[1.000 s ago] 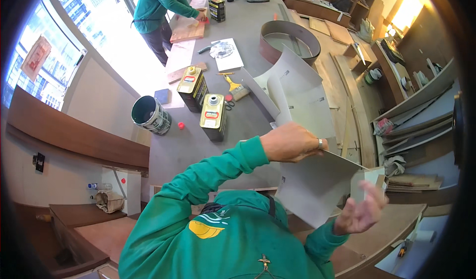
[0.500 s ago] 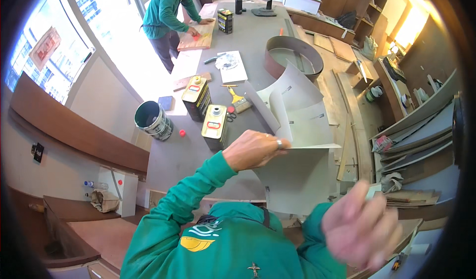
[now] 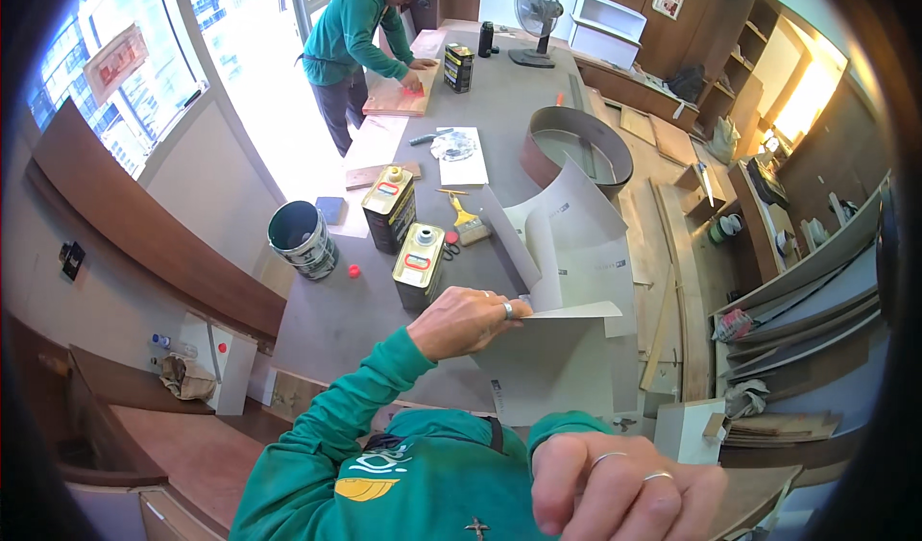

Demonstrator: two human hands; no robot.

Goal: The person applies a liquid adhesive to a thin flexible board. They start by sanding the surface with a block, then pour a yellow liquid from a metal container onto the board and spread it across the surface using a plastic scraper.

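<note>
A curled, pale grey laminate-like sheet (image 3: 581, 253) lies at the near right of the table, with one flap standing up and a darker face (image 3: 552, 363) hanging toward me. My left hand (image 3: 466, 320) pinches its near upper edge. My right hand (image 3: 629, 488) is raised close in front of my chest at the lower edge, apart from the sheet. Its fingers are curled, and whatever may be inside them is hidden. Left of the sheet are a wide yellow-handled brush (image 3: 467, 220), black-handled scissors (image 3: 451, 245) and an opened metal can (image 3: 419, 264).
Another can (image 3: 389, 209) and a dark bucket (image 3: 303, 240) stand at the left. Beyond the sheet is a brown oval hoop (image 3: 576, 147). Across the table a co-worker (image 3: 357, 36) bends over a wooden board (image 3: 394, 97). Boards and shelving line the right side.
My right hand has moved left and down, in front of my chest. My left hand has shifted slightly left and nearer, drawing the sheet's edge with it. The view has tilted up a little.
</note>
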